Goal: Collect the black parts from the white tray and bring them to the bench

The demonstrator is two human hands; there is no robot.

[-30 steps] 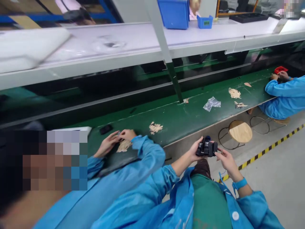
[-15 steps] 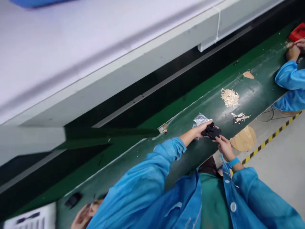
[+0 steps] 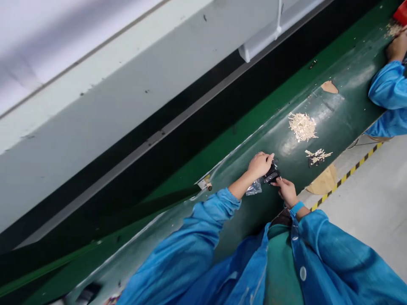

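My left hand is turned knuckles up, with its fingers closed over the far end of a black plastic part. The hand hides much of that part, so its shape cannot be fully made out. My right hand pinches a small pale strip between thumb and fingertips at the part's near right corner. Under and beside my left wrist lies a clear plastic bag on the dark green bench.
A heap of small pale strips lies to the right, with a smaller heap nearer the bench edge. A wooden stool stands below that edge. Another person's blue sleeve reaches in at far right, near a red container.
My left hand has turned from cradling the black part to gripping it from above, and the part now sits differently. My right hand stays close to it. The camera view has shifted.
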